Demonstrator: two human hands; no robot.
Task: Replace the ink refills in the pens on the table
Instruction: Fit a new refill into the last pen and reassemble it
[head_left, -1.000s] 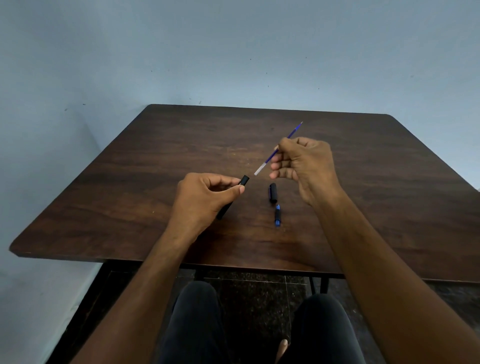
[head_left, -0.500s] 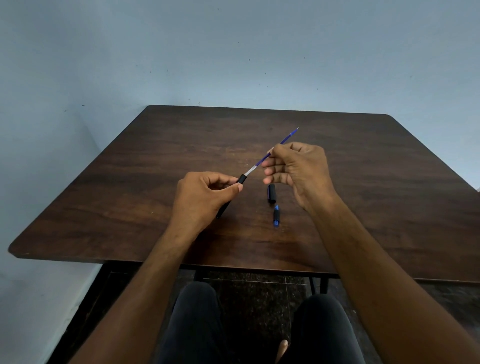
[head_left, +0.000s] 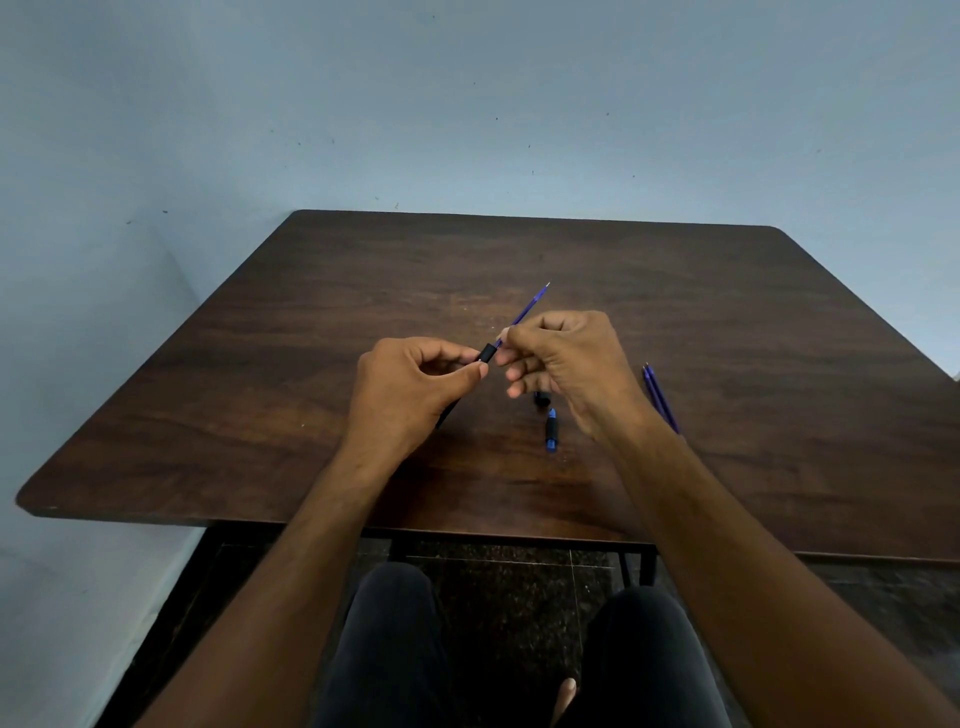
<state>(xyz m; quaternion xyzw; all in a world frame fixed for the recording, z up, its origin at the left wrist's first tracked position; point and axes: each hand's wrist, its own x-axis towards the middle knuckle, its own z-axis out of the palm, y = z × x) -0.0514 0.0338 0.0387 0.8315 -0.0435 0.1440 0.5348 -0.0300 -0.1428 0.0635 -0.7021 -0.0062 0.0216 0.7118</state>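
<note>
My left hand (head_left: 410, 384) grips a black pen barrel (head_left: 487, 353), its open end pointing up and to the right. My right hand (head_left: 566, 364) pinches a thin blue ink refill (head_left: 530, 309) whose lower end sits inside the barrel's mouth; its tip points away toward the far side of the table. Below my right hand a short black and blue pen piece (head_left: 550, 430) lies on the wood. Another black piece (head_left: 542, 399) shows partly under my fingers.
Two blue refills (head_left: 660, 397) lie side by side on the dark wooden table (head_left: 260, 415), just right of my right wrist. A pale blue wall stands behind and to the left. My knees are under the near edge.
The refill's white lower end has slid into the barrel as my right hand moved down-left to meet my left hand. The camera tilted, bringing two spare refills into view.
</note>
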